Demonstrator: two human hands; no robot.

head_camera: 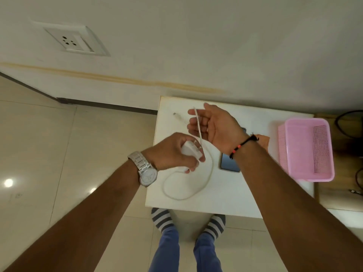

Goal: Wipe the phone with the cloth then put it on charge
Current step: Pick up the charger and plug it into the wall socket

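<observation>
White charger (189, 151) is gripped in the left hand (170, 152); its cable (198, 126) is held across curled fingers of the right hand (216, 126). Phone (228, 163) is laid on the bench (196, 206) beneath the right wrist.

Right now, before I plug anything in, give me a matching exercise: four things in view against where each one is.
Things:
1 charger adapter
2 charging cable
3 phone
4 wall socket

Places:
A on the wall, nothing plugged in
B flat on the white table, beneath the right wrist
C gripped in the left hand
D one stretch held up by the right hand

Pairs: 1-C, 2-D, 3-B, 4-A
</observation>
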